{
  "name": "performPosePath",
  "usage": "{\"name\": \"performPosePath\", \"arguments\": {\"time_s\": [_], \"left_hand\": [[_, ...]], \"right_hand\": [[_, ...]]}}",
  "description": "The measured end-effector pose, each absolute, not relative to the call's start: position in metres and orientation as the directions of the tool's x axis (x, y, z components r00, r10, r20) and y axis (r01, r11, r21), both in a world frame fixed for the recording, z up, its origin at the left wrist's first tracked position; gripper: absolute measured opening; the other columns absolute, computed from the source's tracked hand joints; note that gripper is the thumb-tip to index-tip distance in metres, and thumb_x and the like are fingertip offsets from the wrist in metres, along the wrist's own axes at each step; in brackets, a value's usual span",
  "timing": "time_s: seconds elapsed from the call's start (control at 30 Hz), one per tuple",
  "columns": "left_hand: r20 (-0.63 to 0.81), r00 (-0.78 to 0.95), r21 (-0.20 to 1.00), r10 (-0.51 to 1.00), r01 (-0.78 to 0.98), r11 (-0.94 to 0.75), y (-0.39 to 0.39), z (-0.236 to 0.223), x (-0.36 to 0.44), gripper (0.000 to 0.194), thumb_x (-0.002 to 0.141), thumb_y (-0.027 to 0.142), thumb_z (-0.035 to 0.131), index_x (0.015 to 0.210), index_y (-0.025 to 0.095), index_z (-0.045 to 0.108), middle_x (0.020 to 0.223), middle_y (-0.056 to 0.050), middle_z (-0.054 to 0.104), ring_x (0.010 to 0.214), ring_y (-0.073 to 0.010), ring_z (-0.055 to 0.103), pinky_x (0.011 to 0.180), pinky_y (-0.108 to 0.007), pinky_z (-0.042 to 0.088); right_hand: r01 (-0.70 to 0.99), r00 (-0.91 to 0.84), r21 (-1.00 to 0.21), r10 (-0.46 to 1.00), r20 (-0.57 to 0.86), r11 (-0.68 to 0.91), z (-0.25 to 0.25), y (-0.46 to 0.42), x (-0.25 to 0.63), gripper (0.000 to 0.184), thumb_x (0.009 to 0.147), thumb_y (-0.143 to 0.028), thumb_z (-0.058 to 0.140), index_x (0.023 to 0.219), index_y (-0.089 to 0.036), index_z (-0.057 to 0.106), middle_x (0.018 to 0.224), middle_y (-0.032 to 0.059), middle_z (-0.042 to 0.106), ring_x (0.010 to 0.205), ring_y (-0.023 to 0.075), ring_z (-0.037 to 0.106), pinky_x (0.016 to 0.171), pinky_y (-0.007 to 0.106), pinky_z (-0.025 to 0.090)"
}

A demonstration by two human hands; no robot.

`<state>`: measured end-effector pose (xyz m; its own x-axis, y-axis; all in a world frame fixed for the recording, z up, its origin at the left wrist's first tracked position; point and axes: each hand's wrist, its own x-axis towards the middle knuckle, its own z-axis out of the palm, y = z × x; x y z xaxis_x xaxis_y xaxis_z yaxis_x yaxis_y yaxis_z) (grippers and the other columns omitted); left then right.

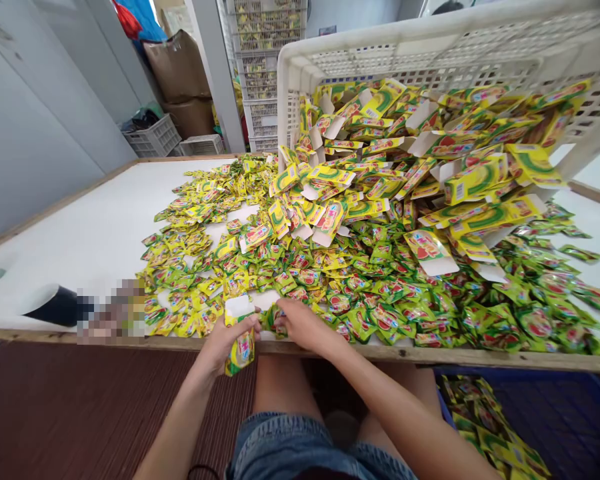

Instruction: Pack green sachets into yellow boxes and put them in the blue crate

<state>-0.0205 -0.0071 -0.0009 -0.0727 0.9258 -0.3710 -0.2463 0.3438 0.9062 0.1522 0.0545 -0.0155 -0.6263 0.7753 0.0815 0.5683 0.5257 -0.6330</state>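
Observation:
My left hand (pixel 223 343) is closed around a small yellow and green carton (pixel 241 352), held near the table's front edge with its white flap open at the top. Just to the right, my right hand (pixel 300 323) has its fingers curled down at the small candy sachets (pixel 340 303); what lies in its fingertips, if anything, is hidden. Green and yellow sachets spread across the white table around both hands. Beyond them, many open-flapped cartons (pixel 380 177) of the same print spill out of a tipped white crate (pixel 295 57).
A wooden rim (pixel 380 352) edges the table. On the left lies a dark cup (pixel 55 305) on its side, beside a blurred patch. Below at right, a blue crate (pixel 555 407) holds filled-looking cartons. Stacked white crates (pixel 267 73) and cardboard boxes (pixel 180 67) stand behind.

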Motion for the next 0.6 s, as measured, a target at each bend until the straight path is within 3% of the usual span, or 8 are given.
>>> {"name": "performPosePath", "arguments": {"time_s": [0.1,0.2,0.3,0.43,0.6], "left_hand": [[-0.354,0.012,0.913,0.935,-0.212,0.348,-0.005,0.002,-0.008,0.041,0.061,0.038,0.073,0.083,0.01,0.054,0.064,-0.003,0.058,0.055,-0.0136,0.056,0.056,-0.026,0.046],[-0.303,0.136,0.937,0.943,-0.14,0.321,-0.004,0.007,0.006,0.038,0.063,0.039,0.071,0.075,0.009,0.051,0.061,-0.004,0.056,0.054,-0.013,0.055,0.054,-0.024,0.044],[-0.285,0.224,0.935,0.932,-0.149,0.322,-0.004,0.011,0.016,0.042,0.063,0.04,0.071,0.082,0.01,0.049,0.062,-0.003,0.056,0.053,-0.0128,0.055,0.053,-0.024,0.044],[-0.305,0.26,0.918,0.916,-0.177,0.356,-0.006,0.01,0.019,0.048,0.063,0.042,0.071,0.089,0.01,0.046,0.064,-0.005,0.058,0.053,-0.0135,0.055,0.054,-0.026,0.044],[-0.321,0.272,0.911,0.907,-0.173,0.374,-0.008,0.009,0.026,0.047,0.063,0.04,0.071,0.088,0.01,0.046,0.066,-0.005,0.058,0.055,-0.0132,0.056,0.056,-0.027,0.045]], "right_hand": [[0.32,-0.442,-0.864,0.868,0.227,0.389,0.0,0.056,0.16,0.003,0.083,-0.016,0.045,0.082,-0.014,0.048,0.075,0.002,0.054,0.067,0.0117,0.048,0.061,0.022,0.037],[0.137,-0.377,-0.933,0.888,0.262,0.333,0.016,0.054,0.164,0.011,0.085,-0.026,0.044,0.083,-0.015,0.045,0.07,0.0005,0.05,0.062,0.0108,0.044,0.056,0.021,0.036],[0.174,-0.457,-0.888,0.834,0.309,0.425,0.02,0.053,0.165,0.008,0.084,-0.021,0.045,0.079,-0.015,0.044,0.073,0.0018,0.049,0.066,0.0116,0.043,0.06,0.022,0.035],[0.281,-0.543,-0.733,0.732,0.411,0.62,0.018,0.055,0.168,0.004,0.08,-0.01,0.044,0.08,-0.014,0.044,0.086,0.0056,0.049,0.08,0.0147,0.044,0.069,0.025,0.036],[0.345,-0.635,-0.595,0.648,0.421,0.725,0.026,0.053,0.171,0.007,0.079,-0.006,0.046,0.077,-0.013,0.046,0.091,0.0077,0.046,0.087,0.0166,0.041,0.075,0.027,0.037]]}}
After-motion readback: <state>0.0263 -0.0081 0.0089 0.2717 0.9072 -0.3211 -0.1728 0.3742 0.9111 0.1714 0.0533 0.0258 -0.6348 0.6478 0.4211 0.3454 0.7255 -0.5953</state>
